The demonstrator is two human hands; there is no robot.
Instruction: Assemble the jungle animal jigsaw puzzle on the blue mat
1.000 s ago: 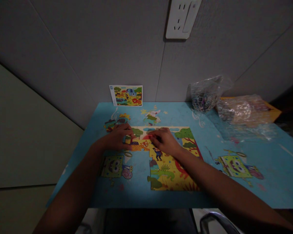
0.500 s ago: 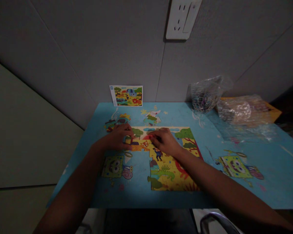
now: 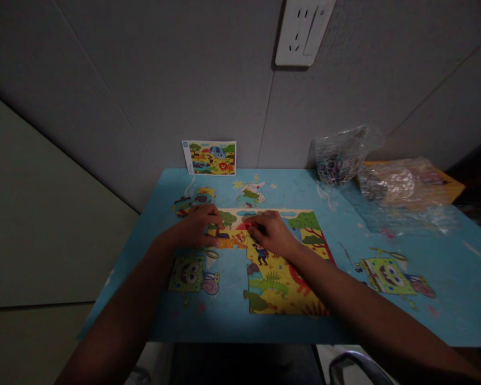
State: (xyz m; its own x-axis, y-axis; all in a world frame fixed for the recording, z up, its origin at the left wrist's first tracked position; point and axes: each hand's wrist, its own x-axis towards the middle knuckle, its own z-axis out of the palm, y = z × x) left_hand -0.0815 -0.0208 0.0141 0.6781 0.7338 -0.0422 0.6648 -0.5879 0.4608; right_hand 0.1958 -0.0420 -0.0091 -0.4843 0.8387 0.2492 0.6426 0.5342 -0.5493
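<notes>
A partly assembled jigsaw puzzle (image 3: 272,280) of a jungle scene lies on a light-blue table. Its upper strip reaches left, with a leopard and a tree, while the lower left is unfilled. My left hand (image 3: 200,224) grips the left end of that strip, thumb below and fingers above. My right hand (image 3: 273,232) rests on the upper middle of the puzzle by the red sun, index finger and thumb curled onto the pieces. The puzzle under my right palm is hidden. Loose puzzle pieces (image 3: 194,200) lie in a small heap just behind my left hand.
A picture card (image 3: 212,158) of the same scene leans on the wall at the back. Crumpled clear plastic bags (image 3: 396,182) and a yellow-orange packet (image 3: 444,183) lie at the back right. The table (image 3: 208,326) has printed cartoon figures. A socket (image 3: 304,33) is on the wall.
The whole view has shifted very slightly. Both hands stay at the same places on the puzzle, with no clear change in the pieces.
</notes>
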